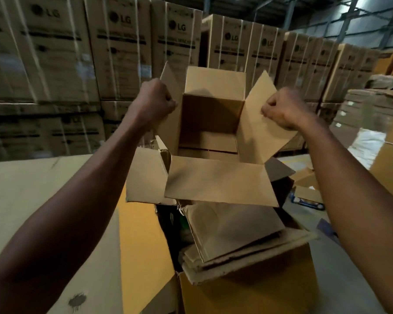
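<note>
An open brown cardboard box point(210, 116) is held up in front of me, its mouth facing me and all its flaps spread outward. My left hand point(153, 99) grips the left flap with curled fingers. My right hand point(284, 107) pinches the right flap. The near flap point(218, 181) hangs toward me. Inside, the bottom flaps lie folded shut and nothing else shows.
Below the box, a larger yellow-brown carton point(247, 293) holds flattened cardboard sheets point(234, 232). A big flat carton top point(32, 193) lies at left. Stacked LG cartons point(120, 48) wall off the back. More boxes and cardboard scraps point(309, 191) lie on the floor at right.
</note>
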The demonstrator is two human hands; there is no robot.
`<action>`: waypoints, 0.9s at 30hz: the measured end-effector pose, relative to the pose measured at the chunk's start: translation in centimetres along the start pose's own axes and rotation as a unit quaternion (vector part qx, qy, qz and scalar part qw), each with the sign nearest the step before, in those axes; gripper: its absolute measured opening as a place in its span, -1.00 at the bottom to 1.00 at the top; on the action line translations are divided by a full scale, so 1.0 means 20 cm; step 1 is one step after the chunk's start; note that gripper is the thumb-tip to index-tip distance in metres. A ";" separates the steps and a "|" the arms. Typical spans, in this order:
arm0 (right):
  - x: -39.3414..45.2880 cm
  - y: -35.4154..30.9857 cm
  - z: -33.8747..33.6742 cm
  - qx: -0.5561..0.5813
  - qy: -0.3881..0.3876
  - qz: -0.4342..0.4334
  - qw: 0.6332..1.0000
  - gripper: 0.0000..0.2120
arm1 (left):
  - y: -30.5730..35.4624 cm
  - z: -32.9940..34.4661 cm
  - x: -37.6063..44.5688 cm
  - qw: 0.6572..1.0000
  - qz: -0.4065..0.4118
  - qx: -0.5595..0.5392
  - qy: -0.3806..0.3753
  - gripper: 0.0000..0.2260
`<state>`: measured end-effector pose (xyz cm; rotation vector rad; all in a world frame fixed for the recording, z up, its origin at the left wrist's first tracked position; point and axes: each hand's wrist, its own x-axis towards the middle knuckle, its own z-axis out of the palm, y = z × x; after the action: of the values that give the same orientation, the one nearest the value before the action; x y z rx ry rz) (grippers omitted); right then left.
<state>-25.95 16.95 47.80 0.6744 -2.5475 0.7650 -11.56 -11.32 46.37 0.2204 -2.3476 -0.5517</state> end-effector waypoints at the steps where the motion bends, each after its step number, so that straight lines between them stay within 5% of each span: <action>1: 0.05 0.01 0.03 0.002 -0.008 -0.013 1.000 -0.83 | -0.01 0.02 0.01 1.000 -0.011 0.012 -0.001 -0.87; 16: 0.50 0.18 0.44 -0.006 -0.123 -0.054 0.991 -0.85 | -0.14 0.15 0.17 0.994 -0.113 -0.001 0.005 -0.89; 27: 0.61 0.38 0.39 0.022 -0.176 -0.070 0.982 -0.89 | -0.10 0.33 0.18 0.978 -0.200 0.030 -0.043 -0.87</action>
<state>-41.71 13.90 44.63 1.0758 -2.7599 0.7069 -18.64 -12.02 43.39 0.7218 -2.4163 -0.6932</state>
